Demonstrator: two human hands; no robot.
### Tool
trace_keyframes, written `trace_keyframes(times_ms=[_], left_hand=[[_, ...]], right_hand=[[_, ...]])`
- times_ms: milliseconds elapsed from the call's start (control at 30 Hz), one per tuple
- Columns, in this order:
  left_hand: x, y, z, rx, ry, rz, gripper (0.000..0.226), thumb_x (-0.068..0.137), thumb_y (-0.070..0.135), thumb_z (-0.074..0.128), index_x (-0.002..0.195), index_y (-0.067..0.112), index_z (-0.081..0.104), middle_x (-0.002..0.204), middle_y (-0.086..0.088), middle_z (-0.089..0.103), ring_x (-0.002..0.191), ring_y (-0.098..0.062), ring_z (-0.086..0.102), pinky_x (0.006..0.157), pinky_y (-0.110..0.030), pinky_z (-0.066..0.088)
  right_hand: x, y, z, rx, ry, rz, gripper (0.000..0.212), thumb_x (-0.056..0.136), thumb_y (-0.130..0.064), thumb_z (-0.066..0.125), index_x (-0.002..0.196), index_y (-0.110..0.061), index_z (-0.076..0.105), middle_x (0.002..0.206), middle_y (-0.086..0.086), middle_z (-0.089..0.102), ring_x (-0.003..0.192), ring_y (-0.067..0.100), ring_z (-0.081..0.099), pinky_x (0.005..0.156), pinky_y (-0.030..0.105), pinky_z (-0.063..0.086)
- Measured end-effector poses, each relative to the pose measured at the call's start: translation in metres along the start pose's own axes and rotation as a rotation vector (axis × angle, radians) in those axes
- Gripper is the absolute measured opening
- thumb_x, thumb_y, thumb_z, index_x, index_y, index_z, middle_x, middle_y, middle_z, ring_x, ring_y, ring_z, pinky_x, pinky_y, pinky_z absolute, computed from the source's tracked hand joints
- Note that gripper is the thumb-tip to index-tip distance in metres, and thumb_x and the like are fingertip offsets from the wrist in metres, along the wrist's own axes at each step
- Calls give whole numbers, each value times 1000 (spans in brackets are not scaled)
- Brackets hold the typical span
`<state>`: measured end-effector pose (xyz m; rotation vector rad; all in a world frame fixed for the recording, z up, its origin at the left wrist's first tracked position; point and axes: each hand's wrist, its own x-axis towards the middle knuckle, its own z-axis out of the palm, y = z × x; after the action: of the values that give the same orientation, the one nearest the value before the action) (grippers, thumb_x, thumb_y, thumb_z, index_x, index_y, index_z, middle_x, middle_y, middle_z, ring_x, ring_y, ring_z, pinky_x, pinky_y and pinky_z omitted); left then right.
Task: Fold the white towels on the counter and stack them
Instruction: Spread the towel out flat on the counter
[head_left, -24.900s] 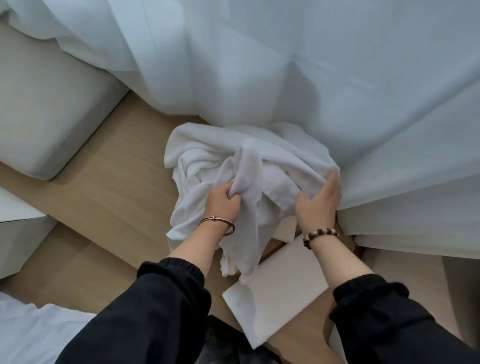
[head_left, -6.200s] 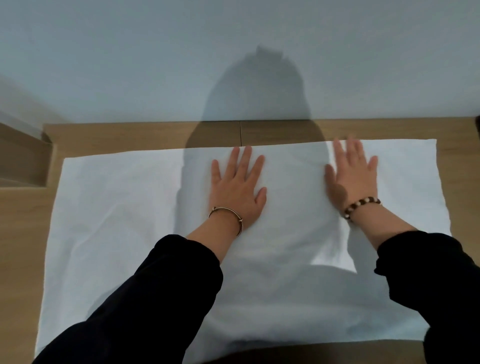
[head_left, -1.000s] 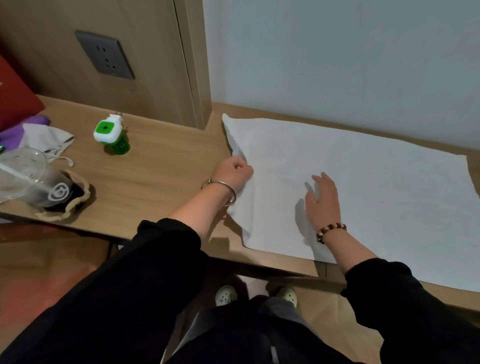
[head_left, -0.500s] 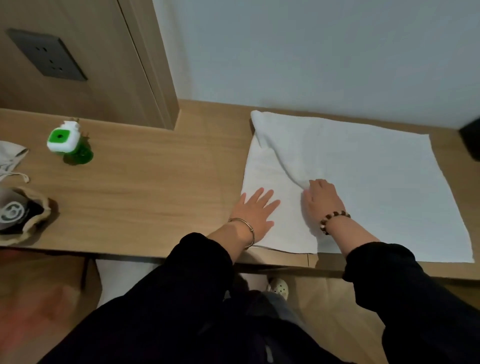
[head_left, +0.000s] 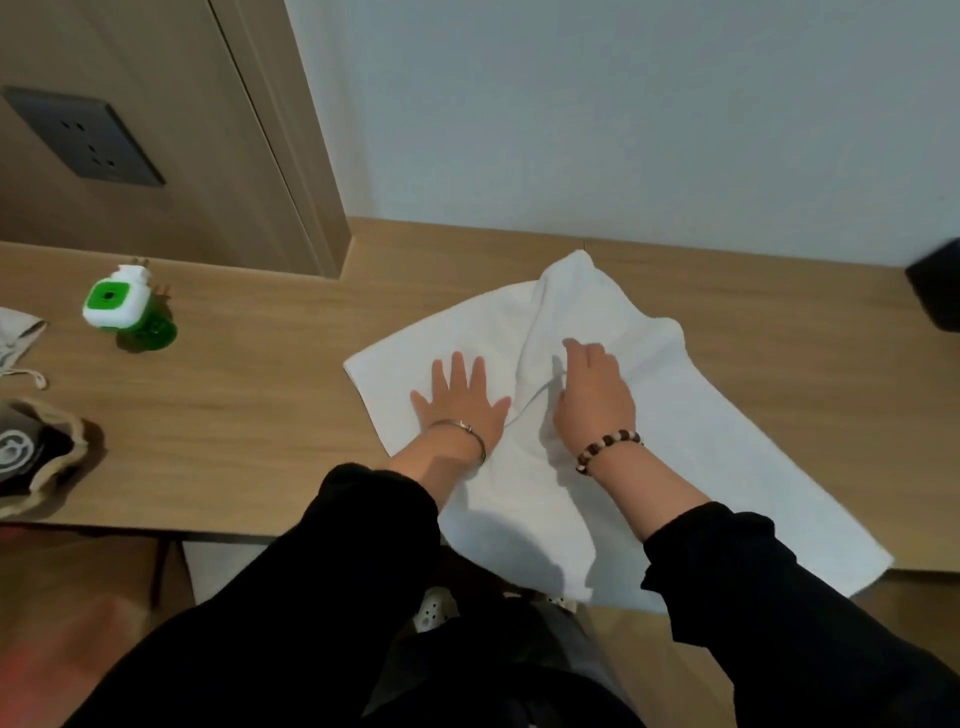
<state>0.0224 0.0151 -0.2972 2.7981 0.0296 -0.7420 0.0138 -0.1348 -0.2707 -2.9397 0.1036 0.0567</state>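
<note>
far left: wall socket (head_left: 83, 137) on the wood panel, a pale cloth pouch (head_left: 15, 332) cut off by the frame edge, and below it a dark cup in a woven sleeve (head_left: 31, 462). the green plug-in gadget (head_left: 124, 312) stands on the surface (head_left: 249, 415), well apart from the work.

left hand (head_left: 462, 400): flat, fingers spread wide, pressing the left part of the towel (head_left: 727, 457) onto the surface. holds nothing, just pins it.

right hand (head_left: 592, 400): just beside the left, fingers curled on a raised ridge of the towel. looks like a pinch on the folded-over layer, index finger sticking out past it.

change vs half a second ago: then the towel lay nearly square with only its left edge peeled over. now the flap is dragged further across, the towel sits skewed on a diagonal, its far corner is bunched into a peak near the wall, and the near end hangs over the front edge of the surface. the left hand keeps its pinning spot.

judgement: fold is mid-way and not clean. edges don't line up, so the layer needs pulling square and smoothing before the next fold. no folded stack in view, so stacking isn't started here.

far right: dark object (head_left: 935, 291) at the frame edge, can't tell what.
</note>
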Motion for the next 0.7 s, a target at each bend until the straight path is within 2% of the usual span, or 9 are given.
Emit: trace_keyframes(times_ms=[67, 100, 167, 267, 367, 700], left_hand=[[-6, -1, 20, 43, 43, 63, 66, 95, 58, 16, 147, 34, -15, 155, 2, -25, 142, -28, -23, 109, -62, -1], [-8, -3, 28, 95, 72, 89, 66, 94, 60, 14, 146, 36, -17, 154, 2, -27, 141, -28, -25, 108, -63, -3], [-6, -8, 40, 187, 121, 113, 66, 92, 63, 11, 145, 38, -20, 153, 2, -30, 140, -28, -29, 107, -64, -5], [6, -10, 43, 262, 179, 132, 65, 92, 63, 10, 145, 39, -19, 154, 2, -27, 141, -28, -26, 107, -64, -3], [25, -7, 34, 287, 203, 195, 64, 92, 63, 12, 145, 41, -15, 155, 4, -25, 142, -27, -24, 107, -63, -3], [104, 25, 0, 336, 204, 381, 61, 91, 62, 12, 145, 45, -11, 157, 10, -17, 143, -20, -19, 110, -59, -6]], right_hand=[[15, 11, 0, -158, -50, -90, 71, 87, -4, 46, 150, -17, 15, 155, 14, 15, 139, 31, 20, 108, 42, 25], [25, 17, 1, -217, -110, -117, 73, 89, -4, 43, 151, -20, 7, 158, 11, 4, 144, 29, 9, 114, 45, 16], [41, 34, 8, -250, -267, -124, 69, 95, -10, 35, 151, -26, -2, 159, 4, -4, 146, 26, 0, 115, 50, 6], [50, 66, 17, -207, -413, -68, 56, 101, -34, 21, 150, -32, -6, 159, -4, -12, 146, 20, -8, 114, 54, 3], [50, 88, 22, -156, -391, 10, 57, 99, -47, 17, 150, -35, -8, 158, -7, -17, 145, 17, -13, 114, 52, 2], [77, 152, 25, -137, -342, 140, 65, 93, -60, 8, 147, -35, -17, 155, -6, -25, 144, 16, -20, 115, 52, -1]])
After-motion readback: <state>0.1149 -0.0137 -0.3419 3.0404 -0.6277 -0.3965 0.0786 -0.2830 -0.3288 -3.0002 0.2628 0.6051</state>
